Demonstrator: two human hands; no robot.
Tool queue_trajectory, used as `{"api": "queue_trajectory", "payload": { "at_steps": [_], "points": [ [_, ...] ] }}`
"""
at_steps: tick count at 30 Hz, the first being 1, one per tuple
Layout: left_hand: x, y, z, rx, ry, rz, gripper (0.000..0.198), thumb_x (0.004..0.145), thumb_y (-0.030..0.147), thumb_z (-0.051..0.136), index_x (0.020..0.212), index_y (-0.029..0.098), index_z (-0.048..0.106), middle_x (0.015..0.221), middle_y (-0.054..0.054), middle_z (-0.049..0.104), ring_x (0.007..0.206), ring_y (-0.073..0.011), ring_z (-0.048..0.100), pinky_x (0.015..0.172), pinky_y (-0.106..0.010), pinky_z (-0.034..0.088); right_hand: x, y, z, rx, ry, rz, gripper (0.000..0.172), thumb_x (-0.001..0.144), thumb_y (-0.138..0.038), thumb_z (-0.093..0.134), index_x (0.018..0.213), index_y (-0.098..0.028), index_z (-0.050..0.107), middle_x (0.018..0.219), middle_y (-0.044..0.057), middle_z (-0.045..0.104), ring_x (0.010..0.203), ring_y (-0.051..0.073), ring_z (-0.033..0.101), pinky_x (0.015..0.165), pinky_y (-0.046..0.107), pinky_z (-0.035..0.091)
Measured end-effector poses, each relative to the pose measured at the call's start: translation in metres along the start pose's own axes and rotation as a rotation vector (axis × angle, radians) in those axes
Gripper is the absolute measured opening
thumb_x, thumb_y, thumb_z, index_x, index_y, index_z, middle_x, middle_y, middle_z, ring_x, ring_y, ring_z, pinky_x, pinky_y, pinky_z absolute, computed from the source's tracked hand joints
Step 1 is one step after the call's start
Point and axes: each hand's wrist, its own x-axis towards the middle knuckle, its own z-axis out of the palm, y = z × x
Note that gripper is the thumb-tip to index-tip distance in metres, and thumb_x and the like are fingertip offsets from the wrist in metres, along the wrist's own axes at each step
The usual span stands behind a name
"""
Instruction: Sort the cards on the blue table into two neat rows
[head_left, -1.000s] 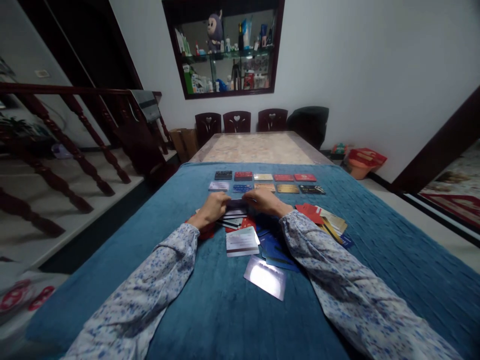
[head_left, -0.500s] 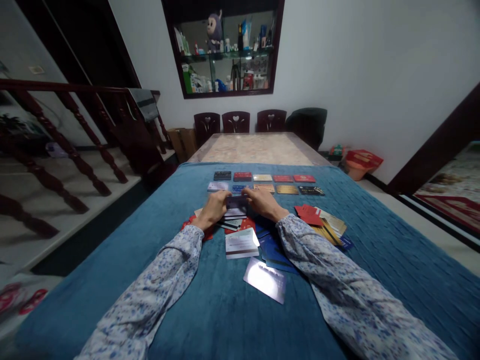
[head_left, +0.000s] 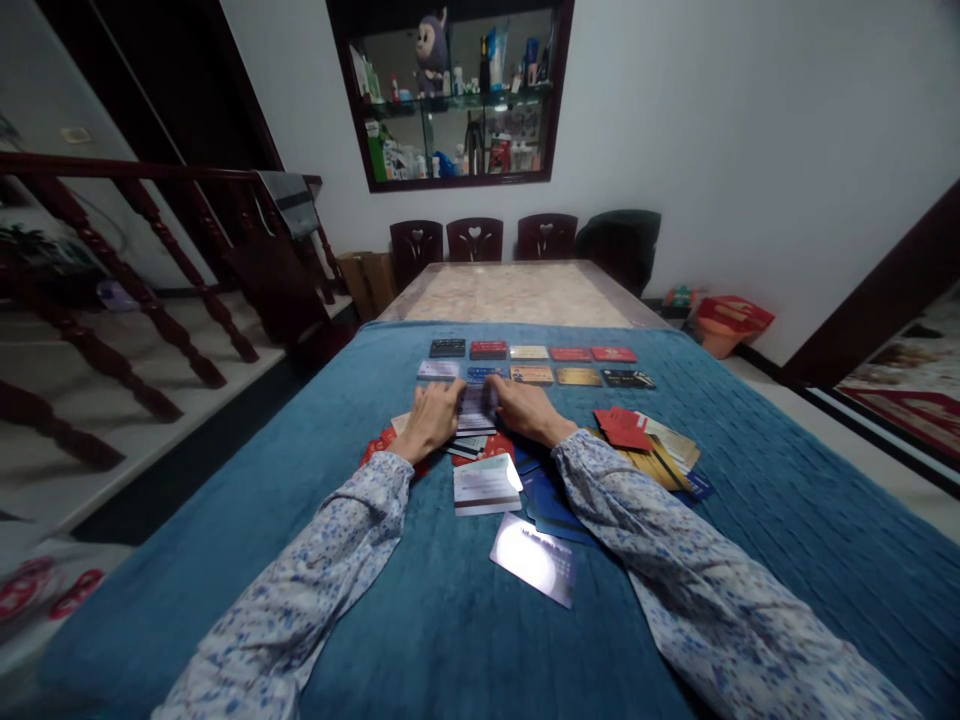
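Observation:
My left hand [head_left: 433, 420] and my right hand [head_left: 527, 408] meet over a heap of plastic cards [head_left: 480, 455] on a blue cloth [head_left: 450, 620]. Both pinch one pale grey card [head_left: 477, 406] by its short ends, just above the heap. Beyond it, two rows of cards [head_left: 534, 364] lie flat side by side. A white card [head_left: 485, 484] and a shiny silver card [head_left: 534, 557] lie nearer to me. A second loose pile of red and gold cards [head_left: 649, 447] sits to the right of my right hand.
The blue cloth covers the near half of a long table; its bare marble top [head_left: 514, 293] shows beyond. Dark wooden chairs [head_left: 474, 238] stand at the far end. A red stair railing [head_left: 135, 270] runs along the left. A glass wall cabinet [head_left: 454, 90] hangs behind.
Both hands have moved slightly forward with the card held between them, which now shows a paler face. The view shifted a little.

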Motion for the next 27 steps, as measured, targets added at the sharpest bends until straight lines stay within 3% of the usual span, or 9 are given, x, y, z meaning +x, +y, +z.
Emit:
{"api": "queue_trajectory", "payload": {
  "at_steps": [17,27],
  "points": [
    [0.005,-0.002,0.008,-0.095,0.022,-0.007,0.05,0.091,0.009,0.049,0.14,0.016,0.053,0.123,-0.016,0.069,0.118,-0.0318,0.061,0.1,-0.047,0.042,0.003,0.005,0.007,0.126,0.087,-0.025,0.055,0.091,-0.009,0.059,0.144,-0.016,0.047,0.136,0.016,0.059,0.117,0.025,0.064,0.094,0.033,0.052],
    [0.008,-0.009,0.001,-0.068,-0.02,0.002,0.056,0.087,0.013,0.056,0.142,0.015,0.047,0.133,-0.018,0.062,0.126,-0.0329,0.053,0.104,-0.048,0.038,0.005,0.004,-0.004,0.106,0.062,-0.049,0.053,0.094,-0.015,0.06,0.146,-0.013,0.048,0.132,0.018,0.06,0.115,0.026,0.064,0.095,0.033,0.049]
  ]
}}
